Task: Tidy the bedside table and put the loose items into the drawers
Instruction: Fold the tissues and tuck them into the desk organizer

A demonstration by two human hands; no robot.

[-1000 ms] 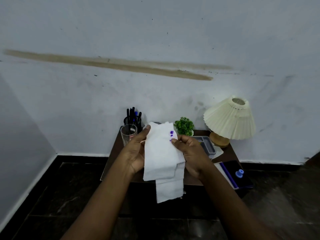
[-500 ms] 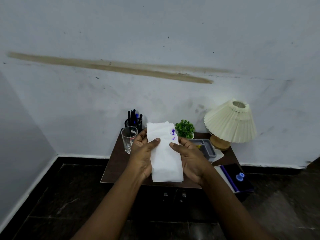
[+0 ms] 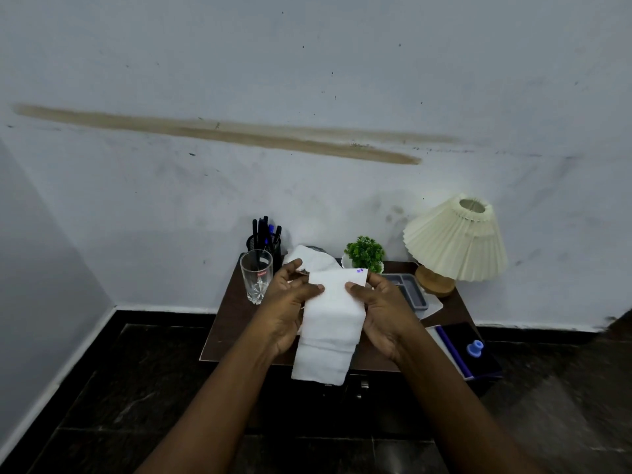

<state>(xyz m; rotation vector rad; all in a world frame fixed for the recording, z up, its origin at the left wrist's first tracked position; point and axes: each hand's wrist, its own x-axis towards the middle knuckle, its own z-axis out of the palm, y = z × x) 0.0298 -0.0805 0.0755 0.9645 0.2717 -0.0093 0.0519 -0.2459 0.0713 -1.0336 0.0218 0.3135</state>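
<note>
A white cloth (image 3: 330,323) with a small purple mark near its top edge hangs folded in front of the brown bedside table (image 3: 232,316). My left hand (image 3: 290,302) grips its left side with the thumb on the front. My right hand (image 3: 379,309) grips its right side the same way. A loose flap of the cloth stands up behind my left fingers. The cloth's lower end hangs past the table's front edge, in front of the drawer handles (image 3: 362,388).
On the table stand a clear glass (image 3: 256,280), a black pen holder (image 3: 265,242), a small green plant (image 3: 364,251), a grey tray (image 3: 410,290) and a cream pleated lamp (image 3: 455,244). A dark book with a blue cap (image 3: 475,347) lies at the right corner.
The cloth hung long, was gathered into a short fold, and now hangs longer again with a flap folded back at the top. Both hands stayed on its sides.
</note>
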